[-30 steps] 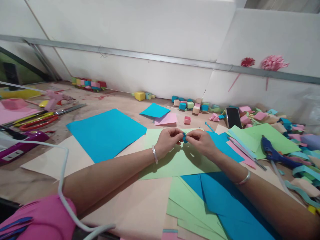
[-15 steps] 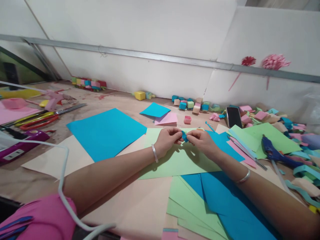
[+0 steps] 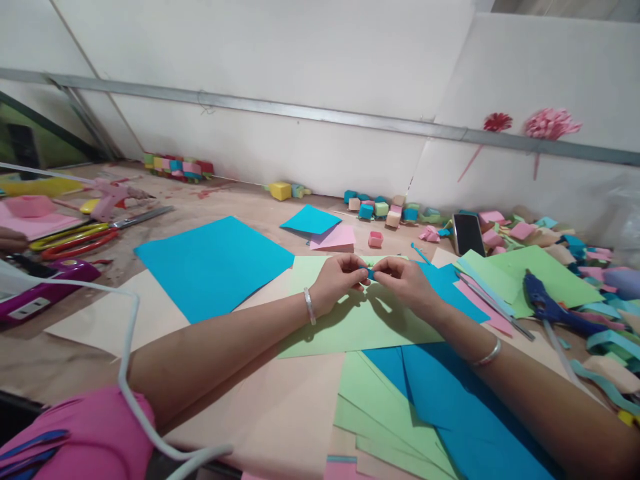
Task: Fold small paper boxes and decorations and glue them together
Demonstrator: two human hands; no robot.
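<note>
Between the fingertips of both hands is a small piece of blue paper, mostly hidden by the fingers. My left hand pinches its left side, and my right hand pinches its right side. Both hands are just above a light green paper sheet, close to its far edge. Beyond them stands a small pink paper box. A thin curled blue strip lies past my right hand.
Blue sheets lie left and right. A blue glue gun, tweezers and a phone are at right. Scissors, a pink glue gun and a purple power strip are at left. A white cable crosses my left arm.
The blue paper piece has turned between my fingers and shows less of itself. Another person's hand has come into view at the left edge, near the scissors.
</note>
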